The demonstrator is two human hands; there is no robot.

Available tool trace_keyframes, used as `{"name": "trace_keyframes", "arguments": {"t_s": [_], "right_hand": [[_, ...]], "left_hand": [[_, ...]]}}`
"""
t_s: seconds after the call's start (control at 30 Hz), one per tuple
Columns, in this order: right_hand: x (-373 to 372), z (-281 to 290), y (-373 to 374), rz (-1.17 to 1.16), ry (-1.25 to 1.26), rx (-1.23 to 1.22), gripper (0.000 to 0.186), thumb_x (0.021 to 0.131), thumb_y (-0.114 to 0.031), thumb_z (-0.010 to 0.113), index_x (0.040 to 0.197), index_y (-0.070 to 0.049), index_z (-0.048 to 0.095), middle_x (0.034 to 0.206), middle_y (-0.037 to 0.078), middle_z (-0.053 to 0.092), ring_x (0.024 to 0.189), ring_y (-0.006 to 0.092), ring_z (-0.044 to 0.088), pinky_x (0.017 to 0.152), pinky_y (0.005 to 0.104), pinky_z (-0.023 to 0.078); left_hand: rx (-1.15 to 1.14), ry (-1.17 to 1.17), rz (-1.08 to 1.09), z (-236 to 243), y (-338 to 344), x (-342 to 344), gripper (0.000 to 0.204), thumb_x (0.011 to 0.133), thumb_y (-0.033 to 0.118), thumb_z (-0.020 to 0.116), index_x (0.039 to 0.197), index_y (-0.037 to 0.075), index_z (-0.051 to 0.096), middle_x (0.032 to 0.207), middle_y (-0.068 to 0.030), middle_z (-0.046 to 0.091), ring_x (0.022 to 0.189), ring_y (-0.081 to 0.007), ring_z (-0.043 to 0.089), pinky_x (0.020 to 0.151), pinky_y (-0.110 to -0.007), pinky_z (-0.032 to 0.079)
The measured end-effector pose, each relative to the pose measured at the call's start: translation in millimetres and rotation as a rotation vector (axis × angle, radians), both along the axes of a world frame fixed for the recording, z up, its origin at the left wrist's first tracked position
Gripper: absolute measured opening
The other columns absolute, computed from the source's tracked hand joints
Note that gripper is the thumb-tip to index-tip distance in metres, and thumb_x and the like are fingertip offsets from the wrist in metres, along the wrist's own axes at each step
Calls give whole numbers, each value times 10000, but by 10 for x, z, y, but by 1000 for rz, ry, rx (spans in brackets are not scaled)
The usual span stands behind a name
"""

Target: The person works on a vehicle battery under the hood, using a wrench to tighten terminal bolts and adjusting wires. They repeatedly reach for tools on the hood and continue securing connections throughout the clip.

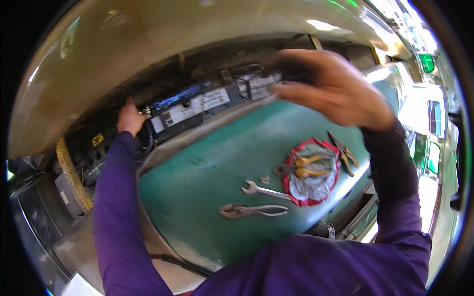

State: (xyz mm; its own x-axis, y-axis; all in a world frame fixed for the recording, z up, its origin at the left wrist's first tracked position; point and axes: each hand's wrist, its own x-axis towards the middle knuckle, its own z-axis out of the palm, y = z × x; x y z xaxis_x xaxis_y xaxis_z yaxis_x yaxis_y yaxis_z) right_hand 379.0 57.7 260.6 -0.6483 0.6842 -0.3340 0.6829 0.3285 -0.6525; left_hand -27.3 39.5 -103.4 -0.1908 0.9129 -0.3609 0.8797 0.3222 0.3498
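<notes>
the left hand (pixel 129 119) reaches to a small bright metal fitting (pixel 145 111) at the near left end of a long black case (pixel 197 104), thumb right beside the metal, but whether the fingers are closed on it i cannot tell, since the far side of the hand is hidden. the right hand (pixel 340 91) is raised close to the camera and blurred, fingers bent with a dark hollow between them and the thumb; i cannot tell if anything is held there. the case sits in a recess beyond a green painted panel (pixel 187 182), with white labels on its side and a dark cable (pixel 149 135) near the left hand. i would judge the case heavy and rigid, its smooth sides apt to slip, so low on both ends would be the surer hold. the fitting looks small, hard and stiff, best pinched between thumb and forefinger, or held by a tool across its sides. on the panel lie slip-joint pliers (pixel 239 211), a wrench (pixel 266 190) and a red-rimmed grey cloth pad (pixel 301 201) bearing yellow-handled pliers (pixel 302 172).
</notes>
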Motion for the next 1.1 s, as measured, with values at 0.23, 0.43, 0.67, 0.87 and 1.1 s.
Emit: {"name": "trace_keyframes", "arguments": {"t_s": [0.23,0.43,0.67,0.87,1.1], "right_hand": [[1133,322,-1836,-154,-10,-220,341,773,-96,835,1079,-30,702,963,122,692,875,233,682,737,342,533],[704,-582,-2314,81,60,372,233,788,-98,678,1012,-36,666,951,112,589,853,301,605,760,432,510],[1337,-453,-2166,-179,-101,339,87,835,-55,666,915,-23,648,915,145,606,873,363,639,749,464,514],[2843,-526,-3127,-151,-365,-168,159,860,-172,643,921,-29,677,891,191,687,860,414,674,756,508,539],[4110,-2287,-4581,-433,-657,-417,239,840,-195,614,945,-26,746,972,206,751,940,402,722,830,508,570]], "left_hand": [[115,253,-236,279,-98,69,847,785,404,832,1451,20,475,1403,-285,576,1309,-394,566,1073,-466,483],[82,130,64,774,-583,39,565,826,422,784,1206,12,705,1273,-251,665,1205,-387,623,1043,-438,492],[447,147,249,965,-862,4,408,780,317,771,1068,28,747,1148,-234,692,1118,-392,645,1001,-447,507],[552,262,132,880,-709,-105,511,803,346,755,1159,-19,720,1236,-257,664,1226,-391,581,1090,-456,439],[868,399,216,1505,-1154,287,543,864,350,736,1226,-50,672,1234,-264,609,1163,-372,585,1025,-449,484]]}}
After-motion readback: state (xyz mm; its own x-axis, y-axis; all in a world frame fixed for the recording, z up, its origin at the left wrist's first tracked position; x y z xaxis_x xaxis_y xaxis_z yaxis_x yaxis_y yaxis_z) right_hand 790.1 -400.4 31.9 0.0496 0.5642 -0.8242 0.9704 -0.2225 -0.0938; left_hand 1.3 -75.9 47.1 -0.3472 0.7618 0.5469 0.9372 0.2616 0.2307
